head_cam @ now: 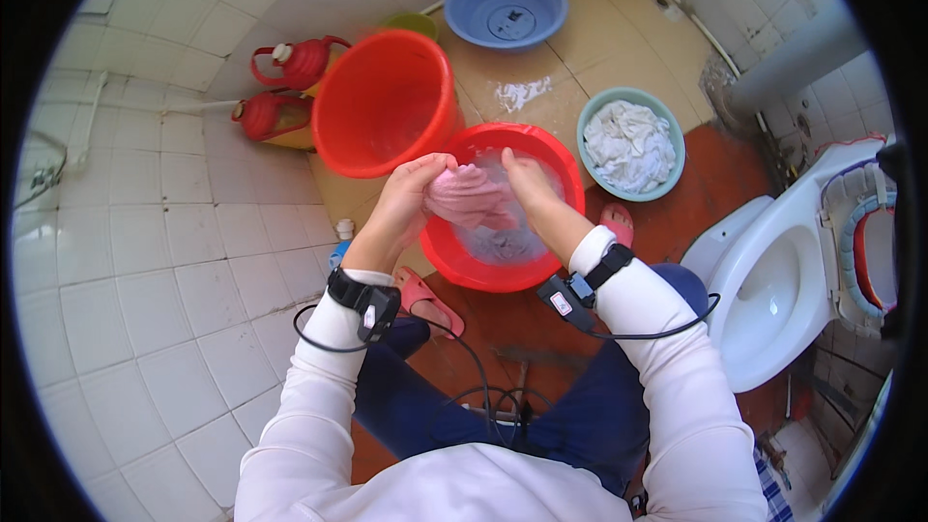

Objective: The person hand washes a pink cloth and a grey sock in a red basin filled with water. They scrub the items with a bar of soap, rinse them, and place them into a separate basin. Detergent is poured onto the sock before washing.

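A pink cloth (470,196) hangs bunched from my left hand (408,197), whose fingers and thumb grip its upper left edge. My right hand (531,185) is at the cloth's other side, thumb raised; whether its hidden fingers touch the cloth I cannot tell. Both hands are above a red plastic basin (493,279) of cloudy, sudsy water, in which a greyish fabric (507,245) shows near the surface.
A tall red bucket (384,98) adjoins the basin, beside two red-topped jugs (297,65). Beyond are a blue basin (505,3) and a pale green basin (681,159) of white cloths (631,145). A white toilet (776,290) stands at right. Cables hang from both wrists.
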### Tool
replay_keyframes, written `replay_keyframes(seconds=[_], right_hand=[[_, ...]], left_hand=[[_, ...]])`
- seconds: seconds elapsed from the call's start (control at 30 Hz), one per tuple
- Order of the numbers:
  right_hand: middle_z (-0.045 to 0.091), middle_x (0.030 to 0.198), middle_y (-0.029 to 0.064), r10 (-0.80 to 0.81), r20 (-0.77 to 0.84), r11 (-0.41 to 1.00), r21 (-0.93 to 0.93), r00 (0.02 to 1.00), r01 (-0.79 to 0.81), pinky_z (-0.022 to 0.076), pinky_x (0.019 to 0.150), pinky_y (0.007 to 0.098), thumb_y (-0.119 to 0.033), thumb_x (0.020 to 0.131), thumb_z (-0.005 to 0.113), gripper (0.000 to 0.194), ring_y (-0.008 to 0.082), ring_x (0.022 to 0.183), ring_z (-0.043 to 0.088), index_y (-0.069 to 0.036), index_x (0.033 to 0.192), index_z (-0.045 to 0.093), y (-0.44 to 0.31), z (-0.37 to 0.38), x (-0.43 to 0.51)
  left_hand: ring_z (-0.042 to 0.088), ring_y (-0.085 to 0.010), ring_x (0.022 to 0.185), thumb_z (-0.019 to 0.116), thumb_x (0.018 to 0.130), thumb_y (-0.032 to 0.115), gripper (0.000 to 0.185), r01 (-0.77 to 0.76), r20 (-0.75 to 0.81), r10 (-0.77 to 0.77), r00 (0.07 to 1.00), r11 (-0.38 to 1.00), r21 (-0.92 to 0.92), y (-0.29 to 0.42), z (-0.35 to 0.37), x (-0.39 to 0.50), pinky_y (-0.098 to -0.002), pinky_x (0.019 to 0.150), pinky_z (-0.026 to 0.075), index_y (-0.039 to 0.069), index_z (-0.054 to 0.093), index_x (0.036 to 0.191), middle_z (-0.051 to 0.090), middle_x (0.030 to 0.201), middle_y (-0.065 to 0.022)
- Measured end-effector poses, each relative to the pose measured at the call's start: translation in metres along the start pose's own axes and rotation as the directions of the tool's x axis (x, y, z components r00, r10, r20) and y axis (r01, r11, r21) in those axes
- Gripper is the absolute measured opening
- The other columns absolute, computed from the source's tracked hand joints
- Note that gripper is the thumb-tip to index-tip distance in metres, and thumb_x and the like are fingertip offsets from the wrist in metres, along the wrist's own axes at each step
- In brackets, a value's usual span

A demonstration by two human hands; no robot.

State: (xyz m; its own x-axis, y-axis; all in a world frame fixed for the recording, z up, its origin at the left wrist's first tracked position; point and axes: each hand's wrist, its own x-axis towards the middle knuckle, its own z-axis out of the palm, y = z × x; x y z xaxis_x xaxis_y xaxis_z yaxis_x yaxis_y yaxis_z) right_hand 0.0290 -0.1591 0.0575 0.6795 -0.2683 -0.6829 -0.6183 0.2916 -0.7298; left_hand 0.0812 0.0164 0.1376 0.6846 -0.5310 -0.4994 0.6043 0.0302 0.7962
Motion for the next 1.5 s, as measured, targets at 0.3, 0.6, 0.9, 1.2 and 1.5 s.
replay_keyframes(seconds=[0.3, 0.6, 0.9, 1.2, 1.5], right_hand=[[0.068, 0.119, 0.0095, 0.219, 0.502, 0.677, 0.540, 0.837, -0.501, 0.0568, 0.082, 0.0452, -0.058, 0.103, 0.041, 0.058, 0.0238, 0.100, 0.068, -0.010, 0.129, 0.061, 0.013, 0.022, 0.009], [0.066, 0.103, 0.0142, -0.389, 0.083, 0.921, 0.053, 0.917, 0.386, 0.0519, 0.076, 0.0392, -0.032, 0.090, 0.075, 0.033, 0.0277, 0.087, 0.066, 0.000, 0.093, 0.069, 0.057, 0.056, -0.023], [0.056, 0.113, 0.0170, -0.696, -0.131, 0.698, -0.352, 0.706, 0.623, 0.0418, 0.096, 0.0438, -0.026, 0.090, 0.072, 0.034, 0.0336, 0.103, 0.054, 0.000, 0.108, 0.061, 0.027, 0.060, -0.010], [0.060, 0.122, 0.0115, -0.683, 0.066, 0.693, -0.257, 0.728, 0.674, 0.0433, 0.103, 0.0344, -0.023, 0.101, 0.059, 0.029, 0.0211, 0.118, 0.056, -0.002, 0.121, 0.058, 0.029, 0.062, -0.024], [0.064, 0.123, 0.0118, -0.535, 0.428, 0.845, 0.275, 0.729, 0.459, 0.0447, 0.103, 0.0350, -0.021, 0.090, 0.073, 0.039, 0.0211, 0.116, 0.059, 0.000, 0.122, 0.062, 0.013, 0.035, -0.002]], left_hand=[[0.061, -0.0180, 0.110, 0.054, 0.104, 0.031, 0.033, -0.114, -0.184, 0.060, 0.981, 0.946, -0.303, -0.010, -0.006, -0.029, -0.0378, 0.094, 0.049, 0.009, 0.060, 0.128, 0.065, 0.121, -0.0047], [0.061, -0.0280, 0.116, 0.051, 0.098, 0.065, 0.067, 0.240, 0.055, -0.286, 0.957, 0.668, -0.704, -0.111, -0.045, 0.033, -0.0437, 0.099, 0.050, 0.013, 0.047, 0.140, 0.058, 0.134, -0.0124], [0.065, -0.0213, 0.107, 0.050, 0.105, 0.044, 0.035, -0.046, -0.200, -0.196, 0.960, 0.593, -0.804, -0.109, 0.006, 0.041, -0.0395, 0.093, 0.054, 0.015, 0.060, 0.123, 0.065, 0.122, -0.0026], [0.067, -0.0132, 0.095, 0.055, 0.102, 0.045, 0.029, 0.015, -0.063, -0.127, 0.990, 0.535, -0.845, -0.096, 0.009, 0.040, -0.0289, 0.079, 0.054, 0.019, 0.065, 0.110, 0.069, 0.102, 0.0008], [0.068, -0.0214, 0.104, 0.037, 0.102, 0.064, 0.055, -0.016, -0.087, -0.096, 0.992, 0.580, -0.815, -0.098, 0.011, 0.036, -0.0371, 0.094, 0.054, 0.016, 0.062, 0.110, 0.069, 0.109, -0.0045]])
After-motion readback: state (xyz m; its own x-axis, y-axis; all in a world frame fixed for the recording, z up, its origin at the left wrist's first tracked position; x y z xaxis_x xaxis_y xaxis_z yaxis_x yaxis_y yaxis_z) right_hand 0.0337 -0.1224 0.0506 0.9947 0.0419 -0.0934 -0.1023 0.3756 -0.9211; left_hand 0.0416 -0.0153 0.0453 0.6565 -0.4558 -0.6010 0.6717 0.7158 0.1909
